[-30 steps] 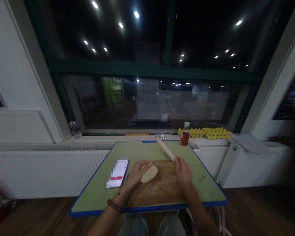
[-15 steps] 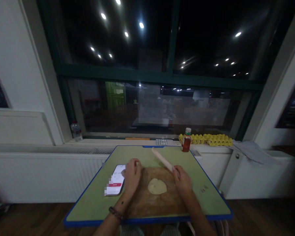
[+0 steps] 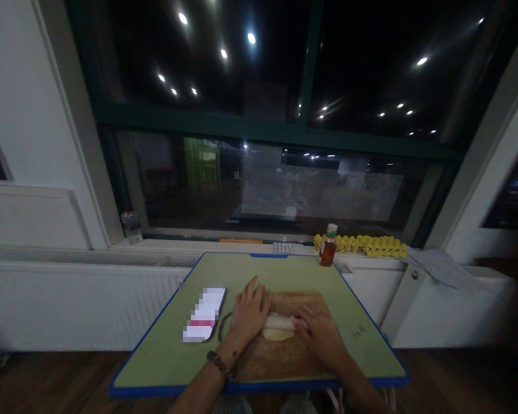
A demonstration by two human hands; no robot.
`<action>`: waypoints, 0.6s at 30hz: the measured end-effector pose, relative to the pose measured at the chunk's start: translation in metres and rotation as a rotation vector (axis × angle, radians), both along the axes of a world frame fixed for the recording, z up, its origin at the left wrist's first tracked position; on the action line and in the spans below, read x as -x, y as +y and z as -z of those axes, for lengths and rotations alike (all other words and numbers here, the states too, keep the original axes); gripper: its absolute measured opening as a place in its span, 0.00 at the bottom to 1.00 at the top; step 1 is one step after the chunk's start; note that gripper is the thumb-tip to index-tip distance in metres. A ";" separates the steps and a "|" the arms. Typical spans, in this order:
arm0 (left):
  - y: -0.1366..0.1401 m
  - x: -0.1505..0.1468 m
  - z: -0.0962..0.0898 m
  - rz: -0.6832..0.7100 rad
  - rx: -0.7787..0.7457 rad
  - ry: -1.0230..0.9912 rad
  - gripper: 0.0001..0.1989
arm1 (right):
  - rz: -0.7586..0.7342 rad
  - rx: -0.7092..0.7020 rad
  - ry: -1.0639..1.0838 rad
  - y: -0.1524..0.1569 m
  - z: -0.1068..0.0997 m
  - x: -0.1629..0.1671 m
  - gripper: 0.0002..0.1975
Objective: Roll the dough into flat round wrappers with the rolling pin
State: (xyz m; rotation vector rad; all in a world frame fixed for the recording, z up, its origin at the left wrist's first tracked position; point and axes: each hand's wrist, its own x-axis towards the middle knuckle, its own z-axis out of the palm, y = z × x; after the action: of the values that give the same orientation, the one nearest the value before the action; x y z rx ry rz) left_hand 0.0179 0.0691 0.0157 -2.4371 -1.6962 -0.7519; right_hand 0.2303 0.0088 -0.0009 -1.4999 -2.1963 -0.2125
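A pale wooden rolling pin [image 3: 280,322] lies crosswise over a flat round of dough [image 3: 278,335], covering its far part. The dough rests on a brown wooden board [image 3: 280,363]. On the pin's left end is my left hand [image 3: 249,311], its palm over the wood and its fingers reaching forward. My right hand [image 3: 318,332] is closed over the right end. Both ends of the pin are hidden under the hands. Left of the board, partly behind my left wrist, a dark curved edge of something shows; I cannot make out what it is.
A phone [image 3: 205,315] with a lit screen lies on the green, blue-edged table [image 3: 155,359], left of the board. At the back right stands a bottle of reddish-brown liquid [image 3: 327,248]. Yellow egg trays [image 3: 362,245] and a clear bottle [image 3: 132,226] are on the windowsill.
The rolling pin, earlier tilted up in my right hand, now lies across the dough. My left hand has moved right, from beside the phone onto the pin.
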 end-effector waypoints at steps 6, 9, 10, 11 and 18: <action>0.013 -0.002 -0.010 -0.062 0.235 0.056 0.23 | 0.157 -0.007 -0.359 0.026 0.000 0.002 0.22; 0.021 -0.005 -0.015 -0.121 0.276 0.042 0.28 | 0.255 0.007 -0.396 0.033 -0.010 0.010 0.20; 0.023 -0.006 -0.015 -0.137 0.278 0.044 0.29 | 0.266 0.020 -0.398 0.034 -0.012 0.012 0.20; 0.023 -0.007 -0.014 -0.143 0.271 0.053 0.30 | 0.265 0.031 -0.397 0.033 -0.014 0.014 0.20; -0.011 -0.002 0.003 -0.016 0.121 0.116 0.27 | 0.216 0.049 -0.251 0.009 0.008 0.016 0.23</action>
State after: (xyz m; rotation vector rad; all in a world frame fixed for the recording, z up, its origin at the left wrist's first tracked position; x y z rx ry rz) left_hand 0.0202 0.0583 0.0127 -2.4881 -1.7635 -0.5091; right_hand 0.2144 0.0176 -0.0091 -1.8252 -2.2383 -0.4419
